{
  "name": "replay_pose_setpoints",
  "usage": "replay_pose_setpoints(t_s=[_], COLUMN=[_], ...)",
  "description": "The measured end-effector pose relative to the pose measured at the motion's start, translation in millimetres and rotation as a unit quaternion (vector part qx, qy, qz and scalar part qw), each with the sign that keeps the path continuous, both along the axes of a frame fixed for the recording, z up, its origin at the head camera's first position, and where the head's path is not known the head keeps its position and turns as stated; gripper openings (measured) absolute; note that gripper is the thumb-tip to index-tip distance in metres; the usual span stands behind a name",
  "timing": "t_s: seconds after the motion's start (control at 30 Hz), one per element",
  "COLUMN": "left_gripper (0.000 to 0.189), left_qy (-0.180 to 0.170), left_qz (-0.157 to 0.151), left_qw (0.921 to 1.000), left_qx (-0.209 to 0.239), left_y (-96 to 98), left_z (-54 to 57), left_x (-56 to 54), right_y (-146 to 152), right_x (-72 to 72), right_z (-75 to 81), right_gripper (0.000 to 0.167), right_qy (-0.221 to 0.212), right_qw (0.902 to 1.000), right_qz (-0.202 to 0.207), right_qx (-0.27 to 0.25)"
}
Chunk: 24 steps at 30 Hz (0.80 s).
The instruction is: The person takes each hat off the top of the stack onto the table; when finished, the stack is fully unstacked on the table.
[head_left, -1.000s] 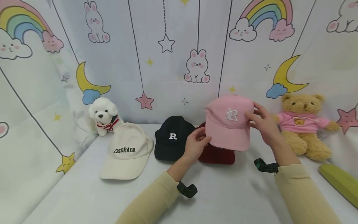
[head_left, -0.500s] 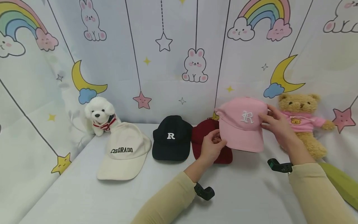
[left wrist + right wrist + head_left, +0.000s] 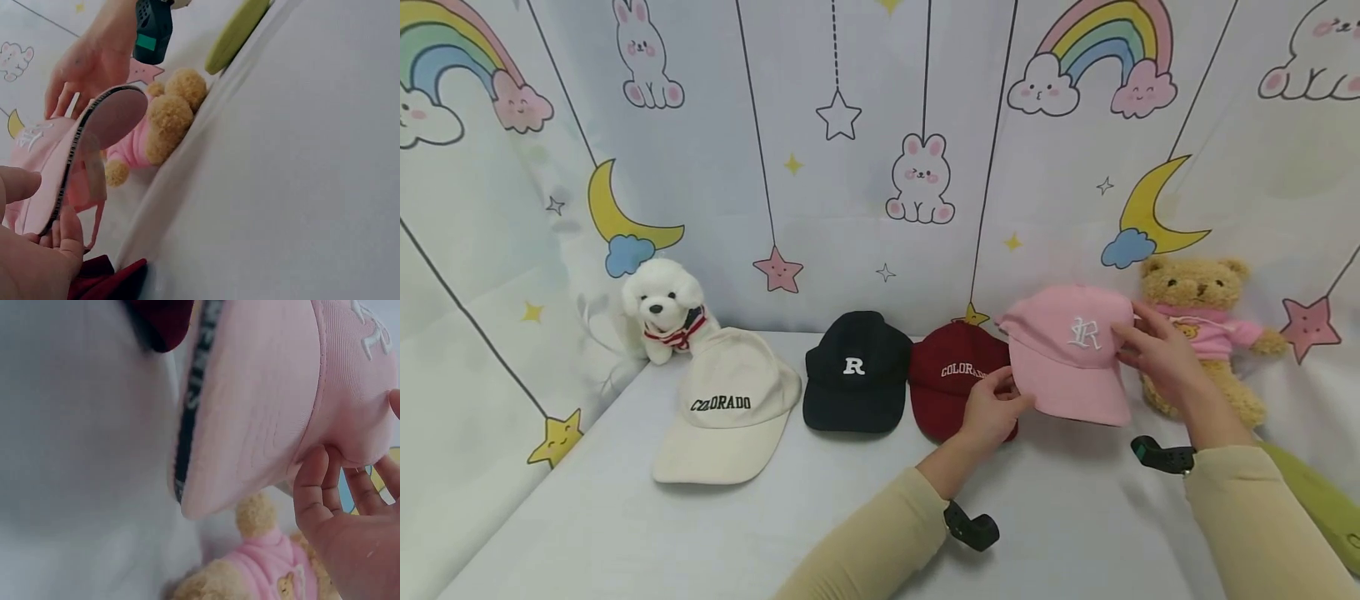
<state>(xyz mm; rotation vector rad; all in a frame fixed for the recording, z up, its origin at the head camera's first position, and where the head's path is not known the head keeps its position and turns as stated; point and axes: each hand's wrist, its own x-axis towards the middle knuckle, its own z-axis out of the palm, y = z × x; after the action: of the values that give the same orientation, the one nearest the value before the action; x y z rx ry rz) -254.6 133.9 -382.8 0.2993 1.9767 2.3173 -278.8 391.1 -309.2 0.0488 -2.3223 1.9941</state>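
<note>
Head view, bench point(image 3: 1060, 533) read left to right, 12 o'clock = far edge.

Toy dog point(image 3: 662, 300): at 11 o'clock of the cream cap point(image 3: 733, 392), whose crown overlaps it in view. Low risk; a shove on that cap could tip the dog.

Black cap point(image 3: 857, 350): 3 o'clock of the cream cap. Red cap point(image 3: 947, 400) just beside it, also at 3 o'clock. With so little room between, a push on the red one would probably shift both.

Left hand point(image 3: 992, 412): in front of the red cap in view; contact cannot be told. Fingers pinch the pink cap's brim, thumb on top, the others underneath. Likely fault: the heel of the hand dragging the red cap out of line.

Pink cap point(image 3: 1063, 354): 2 to 3 o'clock of the red cap, tilted, apparently held above the bench, shared by both hands. If the left fingers let go first, the brim could drop and swing about the other pinch. Strap point(image 3: 97, 225) hangs loose in the left wrist view; it may fold under at contact.

Right hand point(image 3: 1161, 350): 3 o'clock of the pink cap, fingers bent in a light pinch on the crown's side. Squeezing harder might dent the soft cloth.

Toy bear point(image 3: 1221, 342): 2 o'clock of that hand, partly behind it. Knuckles swinging outward could topple it.

Green object point(image 3: 1318, 500): 5 o'clock of the bear, partly behind the sleeve point(image 3: 1262, 508), which might catch it.
</note>
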Motion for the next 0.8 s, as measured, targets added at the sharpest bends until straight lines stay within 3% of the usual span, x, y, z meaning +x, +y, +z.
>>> replay_pose_setpoints(t_s=[0.3, 0.53, 0.8], left_gripper=[0.04, 0.039, 0.047], left_qy=[-0.065, -0.103, -0.137], left_qz=[-0.042, -0.08, -0.106], left_qw=[0.9968, 0.9906, 0.9842], left_qx=[0.02, 0.043, 0.036], left_y=[7.3, 9.4, 8.8], left_z=[-1.3, -2.5, -1.7], left_x=[4.9, 6.5, 6.5], right_y=[14.8, 22.5, 27.4], right_x=[3.6, 3.6, 3.5], right_z=[-13.4, -28.1, -43.3], right_gripper=[0.081, 0.087, 0.083], right_qy=[-0.02, -0.048, -0.032], right_qw=[0.998, 0.996, 0.9871], right_qz=[-0.001, -0.012, -0.007], right_qx=[0.06, 0.075, 0.156])
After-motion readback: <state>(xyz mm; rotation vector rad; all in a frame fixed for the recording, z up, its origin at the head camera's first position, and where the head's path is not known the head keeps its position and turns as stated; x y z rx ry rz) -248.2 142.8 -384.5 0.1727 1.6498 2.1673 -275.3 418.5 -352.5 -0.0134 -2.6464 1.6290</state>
